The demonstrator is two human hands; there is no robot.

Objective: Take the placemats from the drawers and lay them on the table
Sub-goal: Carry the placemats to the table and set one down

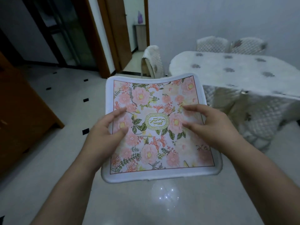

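1. Placemat [155, 127]: floral, held flat in mid-air above the floor, well short of the table [235, 73].
2. Left hand [105, 132]: thumb on top, fingers extended, gripping the left edge.
3. Right hand [209, 125]: fingers curled, pinching the right edge.
4. Judgement: light, pliable, sags centrally; support both side edges.

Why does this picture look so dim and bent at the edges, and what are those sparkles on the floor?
Head view: the room is dimly lit with a bluish cast; the wide lens bows the door frames and forearms; the sparkles are glare on the glossy floor; the table is soft and smeared, while the placemat between the left hand and right hand is sharpest.
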